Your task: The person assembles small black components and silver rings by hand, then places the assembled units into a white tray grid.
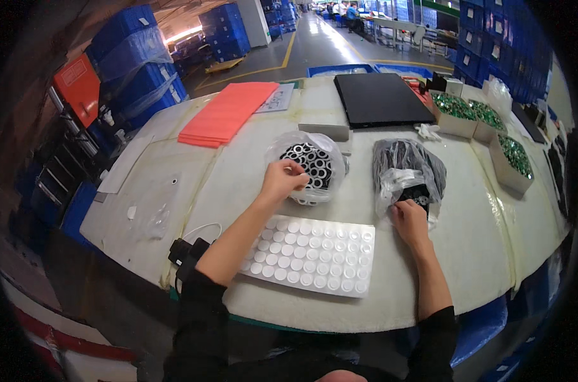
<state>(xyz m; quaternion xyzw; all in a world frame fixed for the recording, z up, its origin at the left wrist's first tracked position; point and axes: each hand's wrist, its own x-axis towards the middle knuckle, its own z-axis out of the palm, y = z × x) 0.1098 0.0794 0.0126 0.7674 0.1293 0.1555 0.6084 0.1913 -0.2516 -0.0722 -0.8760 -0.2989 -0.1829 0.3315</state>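
My left hand (284,179) is over the near left side of a round tub lined with clear plastic (335,181). Inside lie many white and black rings (314,162). Its thumb and fingers are pinched together; what is between them is too small to make out. At the mouth of a grey plastic bag (403,153) my right hand (410,219) has its fingers curled against small black parts (416,193). Whatever those fingertips grip is hidden. Between my forearms lies a white tray (370,239) with rows of round white discs, its left edge partly behind my left forearm.
Orange-red sheets (228,113) lie at the back left, a black flat slab (381,99) at the back middle. Open boxes of green parts (515,155) stand on the right. A black device with a cable (187,251) sits beside my left forearm. Blue crates (136,63) are stacked beyond.
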